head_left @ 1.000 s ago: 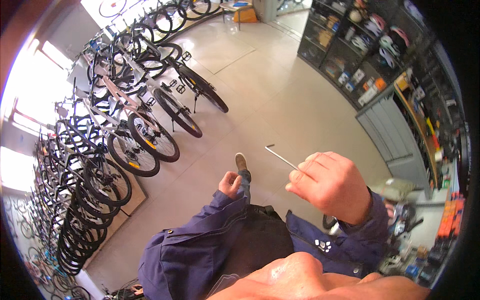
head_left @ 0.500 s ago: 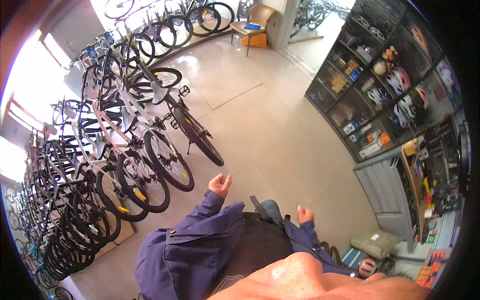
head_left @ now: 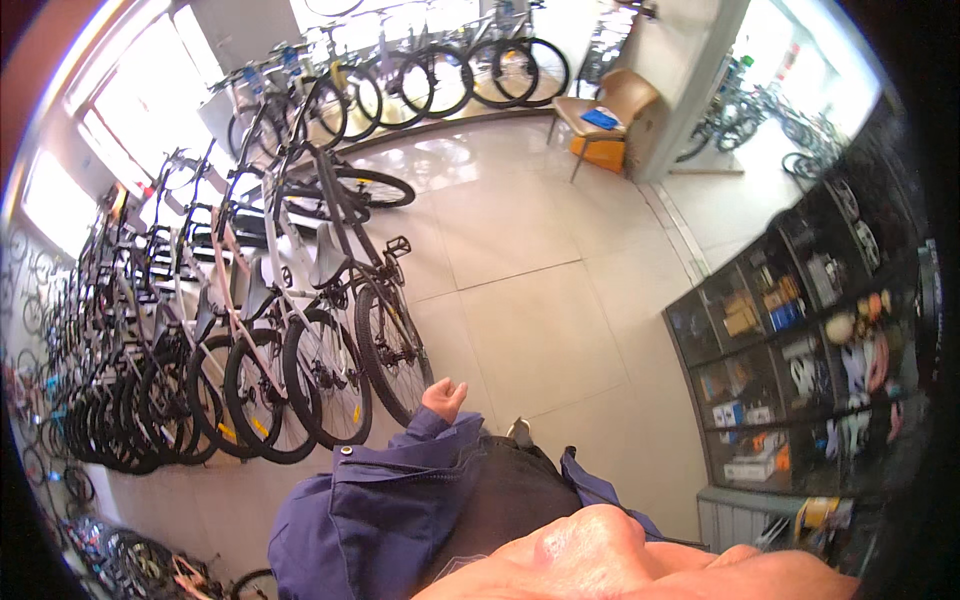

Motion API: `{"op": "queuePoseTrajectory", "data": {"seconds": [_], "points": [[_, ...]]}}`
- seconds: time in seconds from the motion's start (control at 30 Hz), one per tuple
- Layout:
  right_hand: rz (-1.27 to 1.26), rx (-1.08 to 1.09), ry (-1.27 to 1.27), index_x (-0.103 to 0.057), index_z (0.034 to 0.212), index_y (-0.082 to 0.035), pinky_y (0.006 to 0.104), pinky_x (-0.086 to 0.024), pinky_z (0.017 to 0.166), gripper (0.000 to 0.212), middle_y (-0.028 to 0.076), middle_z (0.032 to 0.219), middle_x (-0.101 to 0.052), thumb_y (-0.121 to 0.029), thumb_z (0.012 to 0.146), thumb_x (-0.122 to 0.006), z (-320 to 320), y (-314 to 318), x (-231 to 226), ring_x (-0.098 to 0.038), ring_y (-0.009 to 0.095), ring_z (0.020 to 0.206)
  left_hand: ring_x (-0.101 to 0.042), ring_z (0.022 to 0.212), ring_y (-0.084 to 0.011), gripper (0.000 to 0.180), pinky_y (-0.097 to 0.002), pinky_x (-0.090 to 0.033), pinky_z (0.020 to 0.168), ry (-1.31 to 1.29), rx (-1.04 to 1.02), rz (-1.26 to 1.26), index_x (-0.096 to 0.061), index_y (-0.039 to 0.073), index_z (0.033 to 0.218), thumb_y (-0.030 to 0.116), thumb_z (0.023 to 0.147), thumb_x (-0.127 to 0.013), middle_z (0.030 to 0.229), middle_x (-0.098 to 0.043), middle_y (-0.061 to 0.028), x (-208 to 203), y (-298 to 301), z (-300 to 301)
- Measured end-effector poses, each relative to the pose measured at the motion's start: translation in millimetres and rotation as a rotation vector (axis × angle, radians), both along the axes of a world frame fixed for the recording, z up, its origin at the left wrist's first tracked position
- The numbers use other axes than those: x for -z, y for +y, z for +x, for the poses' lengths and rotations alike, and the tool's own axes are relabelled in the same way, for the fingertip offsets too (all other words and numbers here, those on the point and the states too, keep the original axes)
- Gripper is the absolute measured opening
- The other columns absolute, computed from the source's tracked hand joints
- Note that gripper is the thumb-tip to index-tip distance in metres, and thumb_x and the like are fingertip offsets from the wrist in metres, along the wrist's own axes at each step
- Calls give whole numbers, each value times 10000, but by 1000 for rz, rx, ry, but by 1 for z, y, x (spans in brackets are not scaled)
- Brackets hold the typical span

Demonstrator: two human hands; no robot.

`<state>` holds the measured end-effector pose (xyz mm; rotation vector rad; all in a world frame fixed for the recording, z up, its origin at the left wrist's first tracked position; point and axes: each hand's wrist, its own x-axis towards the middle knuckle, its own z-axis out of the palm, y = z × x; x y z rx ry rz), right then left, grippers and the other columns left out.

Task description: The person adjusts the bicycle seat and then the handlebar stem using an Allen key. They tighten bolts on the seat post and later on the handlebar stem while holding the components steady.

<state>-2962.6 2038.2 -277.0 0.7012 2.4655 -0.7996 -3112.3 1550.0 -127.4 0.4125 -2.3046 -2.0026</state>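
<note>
My left hand (head_left: pixel 443 398) is out in front of my dark blue jacket (head_left: pixel 400 500), its fingers curled in and the thumb showing. I see nothing in it. Nearest to it is the rear wheel of a dark bicycle (head_left: pixel 385 350), just beyond and to the left, apart from the hand. My right hand is out of sight; only a little of the right sleeve (head_left: pixel 590 480) shows beside my body. The tip of a shoe (head_left: pixel 519 430) shows on the tiled floor ahead of me.
A long row of bicycles (head_left: pixel 270 390) fills the left side, with more along the far windows. A brown chair (head_left: pixel 620 105) holds something blue, with an orange box (head_left: pixel 598 153) under it. Right of the doorway stands a dark shelf cabinet (head_left: pixel 720 370) with boxes and helmets.
My view has turned right and lifted, so the chair and doorway sit lower and the cabinet lies nearer the right edge. My right hand has dropped out of view. My left hand remains curled.
</note>
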Motion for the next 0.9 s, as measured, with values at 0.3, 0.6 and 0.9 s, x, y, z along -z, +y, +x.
{"op": "queuePoseTrajectory", "data": {"seconds": [0.3, 0.6, 0.9], "points": [[-531, 212, 471, -646, 815, -59, 312, -483, 521, 347, 34, 632, -639, -317, 1046, -628, -549, 30, -93, -578, 128, 532, -366, 614, -78, 458, -331, -342, 511, -139, -243, -9, -477, 65, 678, 296, 946, -768, 626, -413, 31, 14, 7, -182], [-319, -318, 18, -737, 706, -54, 475, -551, 610, 505, 78, 611, -687, -355, 1052, -526, -632, -42, 26, -683, 305, 613, -347, 628, -70, 451, -320, -328, 517, 6, -347, -48, -461, 81, 693, 254, 983, -760, 637, -403, 55, 9, -90, -462], [-253, -414, -236, -722, 855, -22, 448, -568, 600, 405, 108, 688, -717, -352, 1037, -572, -824, -121, 39, -693, 285, 614, -372, 603, -100, 455, -357, -359, 520, -166, -389, -158, -487, 54, 693, 320, 942, -760, 604, -406, -12, 28, -150, -634]]}}
